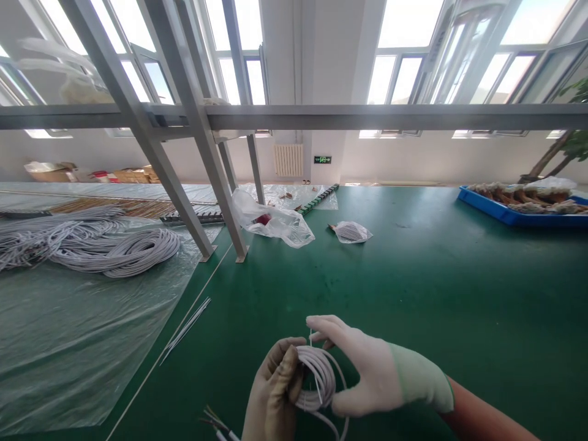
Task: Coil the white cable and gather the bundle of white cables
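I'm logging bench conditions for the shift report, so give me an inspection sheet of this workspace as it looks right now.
Surface: green bench mat, partly covered by a clear plastic sheet on the left.
Job's things: small coil of white cable, held between both hands; its bare wire ends show at the bottom edge.
Clutter: clear plastic bag, small packet, thin white ties lying loose.
Grippers: left hand and right hand, both gloved, closed on the coil.
Cables: large bundles of white cable on the plastic sheet.
Surroundings: grey steel frame, blue tray of parts, radiator, windows.
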`<state>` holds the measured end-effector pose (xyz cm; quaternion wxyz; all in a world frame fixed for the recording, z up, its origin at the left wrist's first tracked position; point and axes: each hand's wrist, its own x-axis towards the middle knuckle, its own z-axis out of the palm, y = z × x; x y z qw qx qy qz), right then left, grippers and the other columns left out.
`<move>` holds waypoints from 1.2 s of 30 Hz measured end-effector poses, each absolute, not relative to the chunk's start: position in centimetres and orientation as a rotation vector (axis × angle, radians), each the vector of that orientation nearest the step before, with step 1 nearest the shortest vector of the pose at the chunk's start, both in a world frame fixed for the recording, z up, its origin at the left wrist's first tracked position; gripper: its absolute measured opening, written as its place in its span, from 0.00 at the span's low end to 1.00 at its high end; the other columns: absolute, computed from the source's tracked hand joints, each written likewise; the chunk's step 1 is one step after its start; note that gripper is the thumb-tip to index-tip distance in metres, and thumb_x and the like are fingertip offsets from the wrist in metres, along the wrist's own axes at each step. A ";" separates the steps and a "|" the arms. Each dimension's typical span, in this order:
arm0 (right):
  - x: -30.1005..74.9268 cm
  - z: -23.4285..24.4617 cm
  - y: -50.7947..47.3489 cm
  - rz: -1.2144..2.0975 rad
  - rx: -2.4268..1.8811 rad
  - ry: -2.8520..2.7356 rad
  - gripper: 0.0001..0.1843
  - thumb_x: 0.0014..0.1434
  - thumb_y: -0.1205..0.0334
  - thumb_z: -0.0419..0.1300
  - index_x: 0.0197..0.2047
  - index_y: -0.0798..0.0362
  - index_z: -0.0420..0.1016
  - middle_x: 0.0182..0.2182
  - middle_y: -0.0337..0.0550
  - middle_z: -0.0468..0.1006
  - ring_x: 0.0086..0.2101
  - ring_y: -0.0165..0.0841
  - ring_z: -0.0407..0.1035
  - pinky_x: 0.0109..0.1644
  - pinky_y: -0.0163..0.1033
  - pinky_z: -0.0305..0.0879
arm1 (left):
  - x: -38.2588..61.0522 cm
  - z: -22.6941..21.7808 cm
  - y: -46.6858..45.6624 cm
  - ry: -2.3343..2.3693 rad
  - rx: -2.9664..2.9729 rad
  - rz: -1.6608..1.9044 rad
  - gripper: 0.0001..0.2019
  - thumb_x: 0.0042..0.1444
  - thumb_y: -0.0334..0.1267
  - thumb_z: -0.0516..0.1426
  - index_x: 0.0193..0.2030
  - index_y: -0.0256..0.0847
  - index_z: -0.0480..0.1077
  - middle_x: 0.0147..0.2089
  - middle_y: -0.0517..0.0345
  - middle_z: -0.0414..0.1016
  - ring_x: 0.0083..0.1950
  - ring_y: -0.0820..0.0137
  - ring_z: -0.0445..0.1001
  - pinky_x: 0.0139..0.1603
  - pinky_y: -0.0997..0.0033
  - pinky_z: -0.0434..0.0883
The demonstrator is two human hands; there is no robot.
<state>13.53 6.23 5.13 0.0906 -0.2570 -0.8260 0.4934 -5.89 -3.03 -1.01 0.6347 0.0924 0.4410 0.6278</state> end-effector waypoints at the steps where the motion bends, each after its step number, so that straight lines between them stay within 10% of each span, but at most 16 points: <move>1: 13.3 5.1 6.1 1.434 -0.861 -2.489 0.60 0.52 0.48 0.75 0.78 0.47 0.48 0.70 0.56 0.59 0.63 0.54 0.64 0.66 0.55 0.66 | -5.9 -1.0 -3.0 1.017 0.203 1.445 0.21 0.41 0.47 0.77 0.40 0.39 0.82 0.32 0.58 0.79 0.31 0.73 0.75 0.32 0.77 0.72; 15: 11.2 4.3 5.2 1.272 -0.835 -2.368 0.35 0.52 0.53 0.76 0.62 0.48 0.76 0.48 0.44 0.81 0.44 0.42 0.76 0.48 0.44 0.73 | -5.1 -0.5 -3.5 0.971 0.330 1.366 0.19 0.49 0.50 0.73 0.44 0.42 0.81 0.39 0.55 0.80 0.44 0.63 0.79 0.45 0.68 0.74; 31: 11.0 3.7 4.3 0.575 -0.500 -2.510 0.17 0.76 0.60 0.50 0.53 0.56 0.79 0.50 0.49 0.82 0.45 0.40 0.75 0.50 0.46 0.71 | -5.0 -0.7 -3.6 1.021 0.305 1.314 0.24 0.43 0.53 0.75 0.43 0.43 0.79 0.27 0.64 0.73 0.21 0.79 0.60 0.21 0.77 0.58; 36: 10.5 2.7 4.3 0.668 -0.593 -2.281 0.14 0.75 0.63 0.54 0.43 0.52 0.81 0.40 0.43 0.85 0.39 0.35 0.76 0.45 0.42 0.69 | -4.3 -0.4 -3.4 1.011 0.275 1.346 0.23 0.41 0.50 0.76 0.40 0.41 0.79 0.34 0.60 0.78 0.31 0.73 0.73 0.32 0.75 0.70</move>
